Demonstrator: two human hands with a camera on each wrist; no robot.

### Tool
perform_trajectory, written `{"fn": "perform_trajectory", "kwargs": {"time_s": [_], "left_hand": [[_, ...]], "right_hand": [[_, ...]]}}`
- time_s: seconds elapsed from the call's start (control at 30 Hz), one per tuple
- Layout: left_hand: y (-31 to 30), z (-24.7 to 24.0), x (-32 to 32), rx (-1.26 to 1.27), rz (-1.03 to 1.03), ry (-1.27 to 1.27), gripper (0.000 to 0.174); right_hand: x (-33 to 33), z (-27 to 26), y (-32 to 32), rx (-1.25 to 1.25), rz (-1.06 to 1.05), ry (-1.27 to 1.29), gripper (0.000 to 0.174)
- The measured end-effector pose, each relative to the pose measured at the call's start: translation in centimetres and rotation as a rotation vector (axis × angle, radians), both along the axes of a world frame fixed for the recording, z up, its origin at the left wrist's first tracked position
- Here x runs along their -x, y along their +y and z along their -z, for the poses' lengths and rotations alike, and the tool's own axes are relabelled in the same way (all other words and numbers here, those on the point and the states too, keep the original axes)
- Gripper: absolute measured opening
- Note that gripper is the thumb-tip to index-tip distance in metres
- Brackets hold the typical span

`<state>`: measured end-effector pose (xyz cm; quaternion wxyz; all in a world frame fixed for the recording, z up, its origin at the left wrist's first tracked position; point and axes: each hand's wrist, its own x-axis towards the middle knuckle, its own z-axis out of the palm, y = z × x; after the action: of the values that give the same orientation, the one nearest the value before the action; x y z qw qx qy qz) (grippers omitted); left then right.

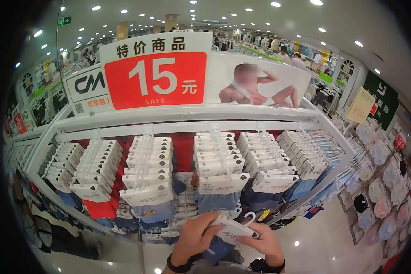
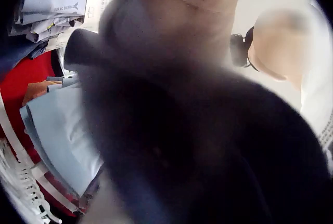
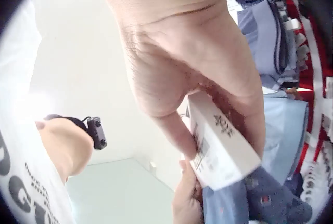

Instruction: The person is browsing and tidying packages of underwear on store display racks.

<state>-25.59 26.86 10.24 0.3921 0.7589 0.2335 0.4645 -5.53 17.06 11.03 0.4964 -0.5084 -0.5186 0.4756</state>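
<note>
In the head view, both hands hold a white-headed hanging pack of blue underwear (image 1: 228, 233) low in front of the body, its white hook standing up. My left hand (image 1: 194, 235) grips one end of the card header, while my right hand (image 1: 266, 242) pinches the other. Close up in the right wrist view, the thumb and fingers of the right hand (image 3: 192, 68) clasp the white header (image 3: 223, 151), and blue patterned fabric (image 3: 226, 203) hangs below it. A dark blurred shape hides most of the left wrist view, including the left fingers.
A white display rack (image 1: 178, 121) ahead carries several rows of similar hanging packs (image 1: 148, 160). Above them stands a red price sign (image 1: 155, 80). More packed garments (image 1: 379, 182) hang on a side rack at right. A person's dark-clothed legs (image 1: 64, 239) show at lower left.
</note>
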Motion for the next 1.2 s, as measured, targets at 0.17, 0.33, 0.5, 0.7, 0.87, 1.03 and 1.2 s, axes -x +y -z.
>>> {"fn": "perform_trajectory", "kwargs": {"time_s": [0.17, 0.33, 0.5, 0.7, 0.87, 1.03, 1.2], "left_hand": [[-0.2, 0.8, -0.1, -0.062, 0.198, 0.203, 0.031], [-0.5, 2.0, 0.3, 0.077, 0.066, 0.111, 0.034], [-0.7, 3.1, 1.9, 0.095, 0.012, 0.201, 0.031], [0.4, 4.9, 2.9, -0.076, 0.003, 0.076, 0.032], [0.8, 4.2, 2.5, 0.123, 0.178, 0.129, 0.039], [0.7, 3.3, 1.2, 0.129, 0.164, 0.297, 0.036], [2.1, 1.5, -0.7, 0.244, 0.045, -0.099, 0.028]], "right_hand": [[-1.1, 2.4, 1.4, 0.257, -0.43, -0.146, 0.024], [0.8, 0.9, 1.2, 0.303, -0.221, -0.037, 0.027], [0.8, 1.2, 0.9, 0.197, -0.139, 0.053, 0.039], [1.0, 0.6, 1.0, 0.211, -0.212, 0.003, 0.037], [0.5, 1.3, 2.0, -0.031, -0.351, -0.242, 0.032], [-0.7, 0.7, 1.9, -0.024, -0.195, -0.462, 0.034], [-3.0, 1.2, 0.3, -0.058, 0.105, -0.026, 0.023]]}}
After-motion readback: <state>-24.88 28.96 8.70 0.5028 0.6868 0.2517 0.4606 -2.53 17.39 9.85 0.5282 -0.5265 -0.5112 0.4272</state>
